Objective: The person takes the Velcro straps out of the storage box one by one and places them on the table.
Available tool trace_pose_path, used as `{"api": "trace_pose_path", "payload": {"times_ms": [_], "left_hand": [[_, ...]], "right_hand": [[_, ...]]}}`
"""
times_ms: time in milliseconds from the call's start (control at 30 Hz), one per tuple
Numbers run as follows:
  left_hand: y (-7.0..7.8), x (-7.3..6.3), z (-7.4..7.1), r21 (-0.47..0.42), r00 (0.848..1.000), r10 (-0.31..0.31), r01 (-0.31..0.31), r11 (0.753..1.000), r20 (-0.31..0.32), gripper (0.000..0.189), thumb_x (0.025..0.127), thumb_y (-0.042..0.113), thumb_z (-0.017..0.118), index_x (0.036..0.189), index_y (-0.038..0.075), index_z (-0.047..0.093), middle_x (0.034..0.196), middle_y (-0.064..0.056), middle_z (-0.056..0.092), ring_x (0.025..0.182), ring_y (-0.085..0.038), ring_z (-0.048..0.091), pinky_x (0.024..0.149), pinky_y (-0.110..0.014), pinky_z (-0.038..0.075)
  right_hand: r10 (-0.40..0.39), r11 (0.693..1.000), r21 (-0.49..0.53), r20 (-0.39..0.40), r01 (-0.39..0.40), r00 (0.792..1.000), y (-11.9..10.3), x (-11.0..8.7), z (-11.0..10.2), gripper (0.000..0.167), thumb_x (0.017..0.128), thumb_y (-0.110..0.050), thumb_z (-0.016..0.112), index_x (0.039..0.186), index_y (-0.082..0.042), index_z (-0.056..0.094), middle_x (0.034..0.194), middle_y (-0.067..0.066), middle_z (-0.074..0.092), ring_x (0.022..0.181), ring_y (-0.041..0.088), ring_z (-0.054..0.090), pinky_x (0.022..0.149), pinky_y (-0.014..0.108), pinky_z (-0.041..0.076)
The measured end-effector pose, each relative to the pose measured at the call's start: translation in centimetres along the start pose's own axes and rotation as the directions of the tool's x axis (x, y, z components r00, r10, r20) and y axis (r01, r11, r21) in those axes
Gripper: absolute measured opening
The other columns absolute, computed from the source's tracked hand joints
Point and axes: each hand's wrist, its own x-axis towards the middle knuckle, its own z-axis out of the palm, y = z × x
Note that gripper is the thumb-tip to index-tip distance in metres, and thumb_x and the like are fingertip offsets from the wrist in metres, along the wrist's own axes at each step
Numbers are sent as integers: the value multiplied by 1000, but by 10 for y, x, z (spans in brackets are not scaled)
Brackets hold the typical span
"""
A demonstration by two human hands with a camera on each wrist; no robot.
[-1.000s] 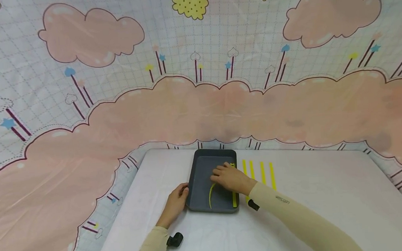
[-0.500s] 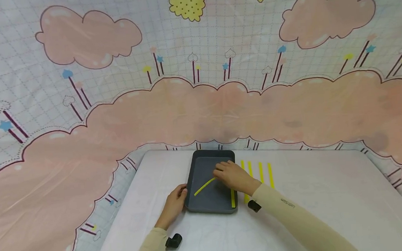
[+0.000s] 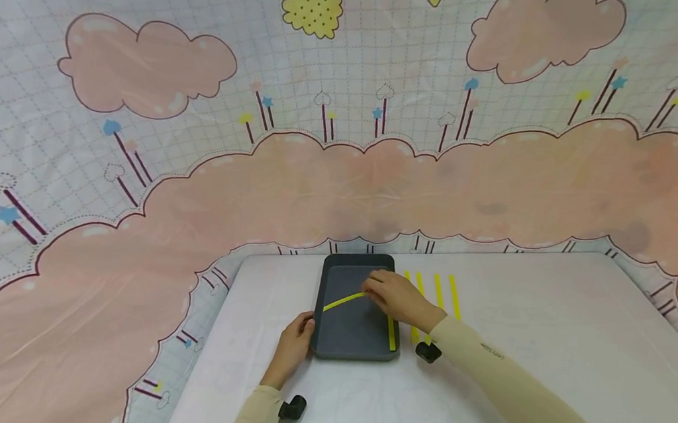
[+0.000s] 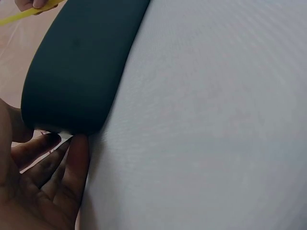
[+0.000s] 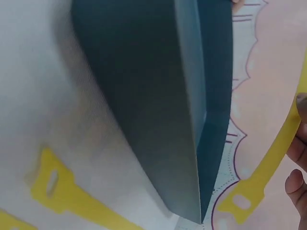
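A dark grey tray (image 3: 349,343) lies on the table. At its near left side, my left hand (image 3: 292,341) holds the wall; in the left wrist view thumb and fingers meet the tray (image 4: 76,67) at its edge. Above the tray, my right hand (image 3: 396,293) pinches a yellow hook-and-loop cable tie (image 3: 343,300), which stretches out leftward. The right wrist view shows this tie's slotted head (image 5: 254,189) hanging free, with the fingers (image 5: 301,103) further along the strip. Another yellow tie (image 3: 392,333) lies along the tray's right inner side, partly hidden by the right hand.
Several yellow ties (image 3: 439,290) lie roughly parallel on the white table (image 3: 533,329) right of the tray, partly covered by the right arm. A patterned cloth (image 3: 314,193) with clouds rises behind the table.
The held tie was curved downward toward the near side; its free end has swung left and away, and now it stretches across the tray. My left hand has stayed at the tray's side.
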Motion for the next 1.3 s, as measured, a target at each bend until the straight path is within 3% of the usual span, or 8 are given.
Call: {"api": "trace_pose_path", "payload": {"times_ms": [200,500,733,1100,1200,1300], "left_hand": [[0,-1,0,14,1000,-2,2,1000,0,34,104,20,48,133,4,58,130,-20,64,124,-36,59,103,-51,46],[3,-1,0,6,1000,7,-7,1000,-4,34,104,20,48,132,3,58,128,-21,64,122,-36,60,102,-52,47],[2,-1,0,-2,1000,11,-11,1000,2,35,104,21,49,133,3,58,129,-21,64,122,-37,60,102,-52,46],[0,-6,-2,6,1000,10,-10,1000,1,35,104,20,48,134,3,57,129,-20,64,123,-37,59,102,-52,47],[1,-5,-2,8,1000,22,-22,1000,2,35,104,19,48,133,3,57,128,-21,64,121,-37,60,101,-52,47],[0,-3,-2,12,999,35,-35,999,1,34,104,19,48,132,3,58,127,-22,65,121,-37,60,100,-52,47]], "right_hand": [[92,989,123,-44,-86,995,0,-3,0,8,93,-17,68,101,-15,68,96,-4,63,88,10,58,79,26,53],[211,943,280,-85,-180,974,-5,-7,-7,5,92,-20,68,97,-18,68,94,-7,63,84,7,55,73,25,50],[308,882,401,-97,-246,946,-9,-12,-13,8,92,-12,68,98,-17,68,89,-6,63,75,7,51,63,21,44],[400,793,535,-96,-291,912,-5,-20,-15,7,96,-19,65,100,-15,68,87,-3,67,78,8,59,67,22,49],[457,742,588,-91,-323,885,-4,-23,-17,8,95,-18,65,100,-13,68,88,1,69,80,9,62,67,22,50],[534,649,664,-50,-371,844,-4,-25,-22,11,95,-16,66,102,-8,68,90,7,68,81,10,62,66,21,50]]}}
